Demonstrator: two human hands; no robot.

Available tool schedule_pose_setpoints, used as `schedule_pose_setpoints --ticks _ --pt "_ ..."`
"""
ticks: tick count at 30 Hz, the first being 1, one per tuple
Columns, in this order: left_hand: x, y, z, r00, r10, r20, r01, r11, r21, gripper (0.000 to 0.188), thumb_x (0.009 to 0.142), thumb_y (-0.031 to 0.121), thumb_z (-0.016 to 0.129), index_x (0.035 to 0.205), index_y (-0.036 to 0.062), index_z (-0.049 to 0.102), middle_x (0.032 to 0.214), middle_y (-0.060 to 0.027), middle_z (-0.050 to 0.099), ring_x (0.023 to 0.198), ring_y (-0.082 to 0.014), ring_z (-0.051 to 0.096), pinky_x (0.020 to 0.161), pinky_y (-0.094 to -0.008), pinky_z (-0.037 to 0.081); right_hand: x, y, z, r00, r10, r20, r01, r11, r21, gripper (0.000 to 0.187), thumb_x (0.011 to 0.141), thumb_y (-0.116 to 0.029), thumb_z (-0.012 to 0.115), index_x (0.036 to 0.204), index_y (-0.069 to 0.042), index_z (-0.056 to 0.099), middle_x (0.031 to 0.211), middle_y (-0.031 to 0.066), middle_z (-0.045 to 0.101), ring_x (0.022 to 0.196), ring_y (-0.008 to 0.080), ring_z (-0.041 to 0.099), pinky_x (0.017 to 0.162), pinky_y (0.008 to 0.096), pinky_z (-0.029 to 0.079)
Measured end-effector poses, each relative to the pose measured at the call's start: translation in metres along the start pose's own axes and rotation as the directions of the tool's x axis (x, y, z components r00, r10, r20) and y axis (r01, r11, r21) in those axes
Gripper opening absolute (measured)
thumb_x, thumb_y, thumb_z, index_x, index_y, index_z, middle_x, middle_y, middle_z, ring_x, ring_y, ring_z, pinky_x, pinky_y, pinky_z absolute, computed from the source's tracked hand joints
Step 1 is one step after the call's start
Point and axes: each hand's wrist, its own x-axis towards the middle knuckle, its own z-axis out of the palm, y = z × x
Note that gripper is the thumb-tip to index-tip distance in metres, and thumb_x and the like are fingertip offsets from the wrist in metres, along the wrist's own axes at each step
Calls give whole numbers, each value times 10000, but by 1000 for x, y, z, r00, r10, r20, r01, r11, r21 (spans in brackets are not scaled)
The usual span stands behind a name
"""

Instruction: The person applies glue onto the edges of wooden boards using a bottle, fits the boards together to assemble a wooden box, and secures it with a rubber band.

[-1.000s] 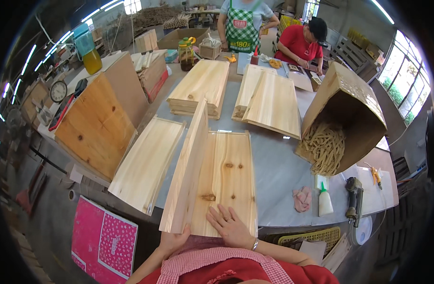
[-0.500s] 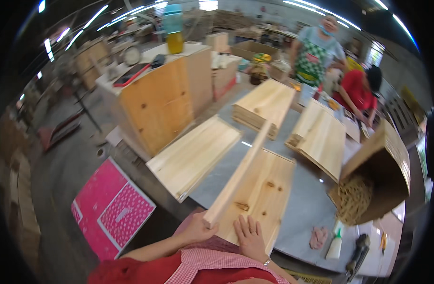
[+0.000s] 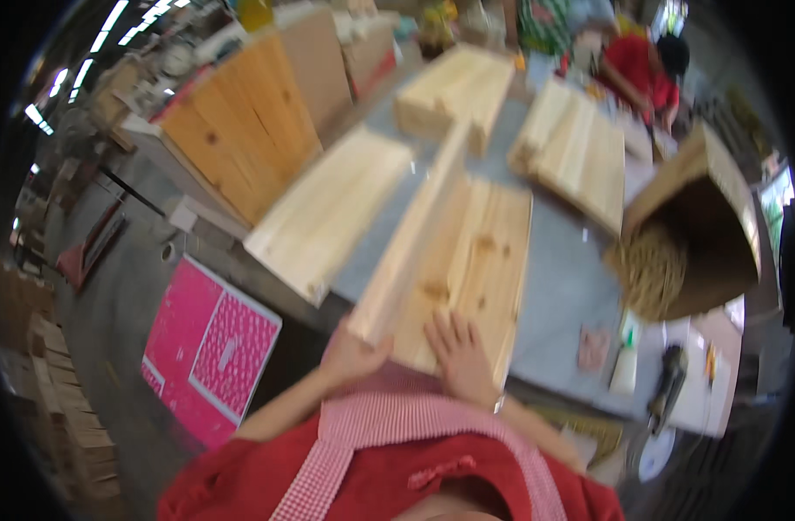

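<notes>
A long, narrow wooden board (image 3: 417, 227) stands on edge along the left side of a flat, knotty wooden panel (image 3: 484, 276). My left hand (image 3: 354, 349) is closed around the board's near end. On the near part of the panel lies my right hand (image 3: 460, 354), palm down with fingers spread. The panel rests on a grey worktable (image 3: 554, 286). Whether the board touches the panel along its whole length is too blurred to tell.
Left of the board lies a pale panel (image 3: 332, 204). Stacked panels (image 3: 458, 82) and more boards (image 3: 575, 152) are farther back. An open carton (image 3: 719, 187) of tan strips, a glue bottle (image 3: 624, 369) and a dark hand tool (image 3: 668, 386) are right. A person in red (image 3: 632, 74) sits beyond.
The view has tipped downward, so the table and its contents appear higher and more of my apron shows. Both hands keep about the same places on the board and panel.
</notes>
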Motion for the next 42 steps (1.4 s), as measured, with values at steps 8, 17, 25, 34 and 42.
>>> schedule_pose_setpoints --ticks 8,17,25,34,42 --pt "6 -4 7 984 -148 96 166 960 -224 462 800 88 695 1225 -43 569 1175 -184 617 1100 -305 607 947 -370 475 0 5 -13 999 25 -35 -25 999 26 717 766 -70 585 1454 -31 389 1537 167 333 1438 381 271 1163 536 209" --pt "5 0 6 990 -115 82 128 978 -166 470 820 94 698 1247 -41 556 1186 -173 617 1104 -274 602 948 -362 473 -4 9 -6 997 21 -79 -14 996 89 750 739 -46 603 1458 -39 389 1540 158 332 1445 385 259 1163 543 206" --pt "2 -7 3 983 -104 152 125 983 -135 562 843 182 680 1340 -11 506 1299 -191 569 1283 -317 488 1097 -413 353 -6 14 11 999 -24 -41 23 1000 -21 808 764 -161 607 1506 -56 305 1569 167 275 1443 396 258 1145 562 230" --pt "2 -1 4 986 -152 63 164 931 -325 511 809 172 709 1243 -47 549 1185 -196 611 1116 -309 601 950 -377 474 -22 39 -24 974 81 -211 14 911 412 677 836 -357 712 1375 -18 481 1432 241 441 1343 421 391 1122 482 303" --pt "-5 -6 4 994 -110 -6 106 973 -206 360 783 207 722 1038 -30 631 776 -177 662 696 -215 663 637 -351 522 -147 161 -42 497 549 -672 -820 550 -158 424 807 -192 666 1174 12 610 1196 263 591 1149 462 512 1023 531 369"
